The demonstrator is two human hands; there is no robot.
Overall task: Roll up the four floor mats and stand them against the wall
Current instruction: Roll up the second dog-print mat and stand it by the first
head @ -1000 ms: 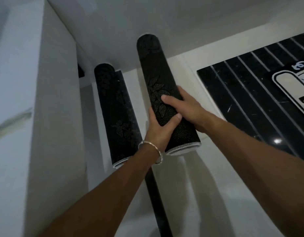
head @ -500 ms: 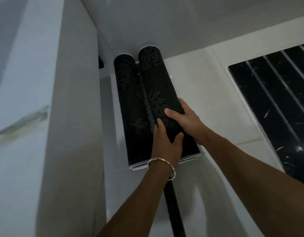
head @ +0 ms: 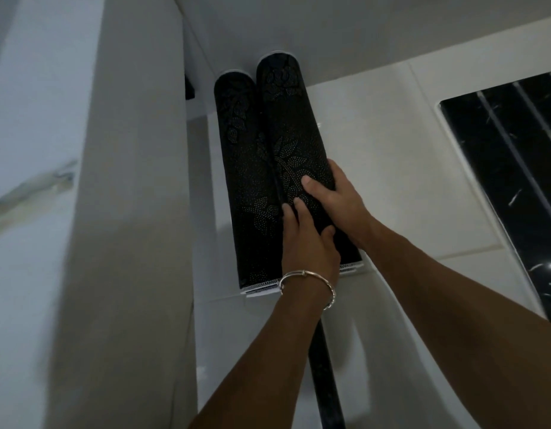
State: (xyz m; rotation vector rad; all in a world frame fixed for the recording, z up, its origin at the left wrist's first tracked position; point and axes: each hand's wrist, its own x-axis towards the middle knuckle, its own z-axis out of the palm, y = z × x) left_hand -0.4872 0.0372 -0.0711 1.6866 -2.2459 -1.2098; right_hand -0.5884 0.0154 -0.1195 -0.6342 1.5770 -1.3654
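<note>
Two rolled black floor mats with a dotted leaf pattern stand side by side against the white wall in a corner. The left rolled mat (head: 243,168) touches the right rolled mat (head: 291,131). My left hand (head: 308,239), with a silver bracelet on its wrist, grips the right roll near its top from the left, thumb wrapped round its front. My right hand (head: 336,199) holds the same roll from the right, fingers curled over its front. White stitched top edges show on both rolls.
A white pillar or cabinet side (head: 135,212) stands close on the left. A flat black mat with pale stripes (head: 515,168) lies on the white tiled floor (head: 392,144) at the right. A dark strip (head: 327,376) runs along the floor below my hands.
The right roll, apart from the left roll a second ago, has been brought against it. Both hands stayed on it; the view shifted closer to the corner.
</note>
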